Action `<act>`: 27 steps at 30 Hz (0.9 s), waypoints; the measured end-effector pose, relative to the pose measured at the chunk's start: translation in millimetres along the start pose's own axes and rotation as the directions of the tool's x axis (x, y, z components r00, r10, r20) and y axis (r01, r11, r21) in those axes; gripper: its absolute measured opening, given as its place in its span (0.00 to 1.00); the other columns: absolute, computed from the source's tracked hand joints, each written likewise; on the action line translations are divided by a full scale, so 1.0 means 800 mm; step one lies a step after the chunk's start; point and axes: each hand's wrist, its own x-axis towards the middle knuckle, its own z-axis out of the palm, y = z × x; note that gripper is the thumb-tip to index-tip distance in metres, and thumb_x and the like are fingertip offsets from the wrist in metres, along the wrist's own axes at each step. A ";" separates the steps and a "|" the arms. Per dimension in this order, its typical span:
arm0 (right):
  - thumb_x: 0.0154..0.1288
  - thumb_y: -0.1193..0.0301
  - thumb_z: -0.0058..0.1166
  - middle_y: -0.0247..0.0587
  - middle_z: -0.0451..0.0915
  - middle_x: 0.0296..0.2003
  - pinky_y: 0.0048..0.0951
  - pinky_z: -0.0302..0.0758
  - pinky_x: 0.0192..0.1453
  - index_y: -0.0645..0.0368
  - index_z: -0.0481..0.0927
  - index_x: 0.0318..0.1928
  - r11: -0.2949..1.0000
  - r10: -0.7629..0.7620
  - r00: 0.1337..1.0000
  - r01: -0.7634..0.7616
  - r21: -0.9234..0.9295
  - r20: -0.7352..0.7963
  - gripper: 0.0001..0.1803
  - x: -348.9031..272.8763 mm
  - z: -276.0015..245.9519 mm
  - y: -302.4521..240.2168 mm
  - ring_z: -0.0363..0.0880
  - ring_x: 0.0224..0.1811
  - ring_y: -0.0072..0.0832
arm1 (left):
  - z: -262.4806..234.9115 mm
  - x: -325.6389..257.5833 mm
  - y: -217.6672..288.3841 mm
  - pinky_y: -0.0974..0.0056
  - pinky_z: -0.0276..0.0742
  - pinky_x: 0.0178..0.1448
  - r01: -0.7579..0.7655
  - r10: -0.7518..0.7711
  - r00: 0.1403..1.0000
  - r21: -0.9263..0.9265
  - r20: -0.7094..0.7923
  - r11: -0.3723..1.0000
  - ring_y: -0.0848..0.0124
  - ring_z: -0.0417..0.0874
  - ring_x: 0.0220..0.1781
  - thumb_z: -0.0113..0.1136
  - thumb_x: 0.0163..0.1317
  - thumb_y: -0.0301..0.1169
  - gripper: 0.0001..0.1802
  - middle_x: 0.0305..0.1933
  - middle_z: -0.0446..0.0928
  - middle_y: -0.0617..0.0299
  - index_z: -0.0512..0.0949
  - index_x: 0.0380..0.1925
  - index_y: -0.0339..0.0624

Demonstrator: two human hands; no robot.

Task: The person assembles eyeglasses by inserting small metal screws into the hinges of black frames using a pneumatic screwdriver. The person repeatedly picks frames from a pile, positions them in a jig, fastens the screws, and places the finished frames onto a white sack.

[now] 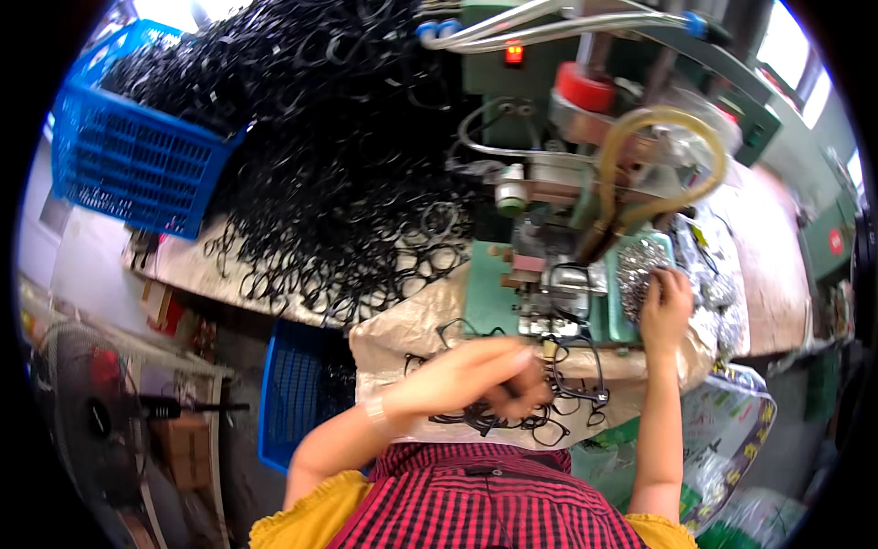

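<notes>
My left hand [494, 371] is closed around a black eyeglass frame [572, 375] just in front of a green bench machine [549, 284]. Several more black frames [494, 423] lie under that hand on the crinkled sheet near my lap. My right hand [666, 306] reaches to the machine's right side, its fingers resting on a heap of small shiny metal parts [640, 270]; whether it grips any is hidden. A huge tangled pile of black eyeglass frames [338, 165] covers the bench to the left of the machine.
A blue plastic crate [128, 156] full of frames sits at the far left of the bench, another blue crate [297, 393] stands below it. A yellowish hose [658, 156] loops over the machine, with a red lamp [514, 55] lit behind. A fan [91, 412] stands low left.
</notes>
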 end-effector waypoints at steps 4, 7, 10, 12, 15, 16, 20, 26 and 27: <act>0.63 0.77 0.57 0.49 0.84 0.40 0.39 0.75 0.55 0.64 0.84 0.39 0.991 -0.045 0.999 0.043 0.126 0.015 0.06 0.007 -0.006 0.005 0.81 0.46 0.45 | -0.155 -0.197 -0.165 0.59 0.82 0.37 0.597 -0.450 0.785 0.327 -0.425 0.733 0.62 0.86 0.30 0.49 0.74 0.51 0.29 0.28 0.83 0.51 0.83 0.32 0.35; 0.62 0.78 0.56 0.50 0.83 0.40 0.40 0.74 0.56 0.65 0.82 0.38 0.974 -0.112 0.986 0.084 0.210 0.124 0.05 0.014 0.003 -0.007 0.80 0.47 0.47 | -0.203 -0.301 -0.419 0.54 0.84 0.38 0.925 -0.746 0.226 -0.103 -0.626 0.367 0.53 0.89 0.32 0.49 0.71 0.60 0.36 0.28 0.84 0.48 0.85 0.31 0.33; 0.60 0.77 0.55 0.55 0.81 0.44 0.52 0.69 0.64 0.63 0.81 0.38 0.957 -0.286 0.930 0.265 0.115 0.232 0.06 0.001 -0.007 -0.003 0.77 0.54 0.55 | -0.214 -0.240 -0.585 0.54 0.84 0.39 0.908 -0.663 0.112 -0.195 -0.740 0.371 0.54 0.88 0.34 0.50 0.70 0.60 0.35 0.31 0.84 0.47 0.85 0.33 0.33; 0.60 0.75 0.51 0.58 0.78 0.45 0.54 0.65 0.66 0.65 0.79 0.39 0.962 -0.268 0.911 0.272 0.033 0.313 0.09 -0.005 -0.017 -0.008 0.73 0.52 0.59 | -0.208 -0.194 -0.600 0.54 0.84 0.40 0.902 -0.612 0.079 -0.205 -0.787 0.380 0.55 0.88 0.35 0.51 0.70 0.59 0.35 0.32 0.84 0.47 0.84 0.35 0.33; 0.60 0.74 0.54 0.58 0.79 0.41 0.54 0.67 0.61 0.65 0.80 0.37 0.983 -0.180 0.936 0.178 0.033 0.304 0.07 -0.016 -0.014 0.002 0.74 0.49 0.59 | -0.204 -0.158 -0.600 0.54 0.84 0.41 0.894 -0.538 0.069 -0.187 -0.840 0.407 0.56 0.88 0.37 0.52 0.69 0.59 0.34 0.34 0.84 0.47 0.84 0.38 0.32; 0.59 0.73 0.58 0.59 0.81 0.41 0.53 0.69 0.59 0.64 0.82 0.39 0.981 -0.189 0.939 0.194 0.012 0.287 0.09 -0.023 -0.008 0.019 0.76 0.48 0.59 | -0.204 -0.153 -0.603 0.54 0.84 0.42 0.885 -0.515 0.065 -0.189 -0.855 0.425 0.56 0.88 0.38 0.53 0.69 0.59 0.34 0.35 0.84 0.47 0.83 0.39 0.32; 0.61 0.75 0.59 0.54 0.81 0.40 0.44 0.72 0.59 0.65 0.82 0.40 0.999 -0.030 0.955 0.037 -0.020 0.295 0.08 -0.026 -0.002 0.047 0.77 0.45 0.53 | -0.203 -0.143 -0.639 0.53 0.84 0.43 0.869 -0.420 0.113 -0.115 -0.900 0.480 0.58 0.88 0.40 0.55 0.68 0.58 0.34 0.38 0.85 0.46 0.83 0.42 0.31; 0.63 0.79 0.58 0.45 0.83 0.39 0.34 0.74 0.55 0.62 0.85 0.41 0.989 0.089 0.995 -0.094 0.115 0.046 0.08 -0.014 -0.005 -0.001 0.80 0.46 0.39 | -0.252 -0.157 -0.679 0.53 0.84 0.45 0.847 -0.060 0.252 0.190 -0.966 0.496 0.60 0.87 0.43 0.58 0.66 0.58 0.34 0.42 0.85 0.46 0.81 0.47 0.31; 0.62 0.79 0.58 0.44 0.83 0.38 0.34 0.74 0.53 0.62 0.85 0.40 0.984 0.136 0.990 -0.138 0.110 0.022 0.07 -0.024 -0.009 0.004 0.80 0.45 0.38 | -0.275 -0.162 -0.677 0.53 0.84 0.46 0.853 0.049 0.291 0.283 -0.955 0.438 0.60 0.87 0.44 0.58 0.66 0.57 0.35 0.43 0.85 0.46 0.81 0.48 0.30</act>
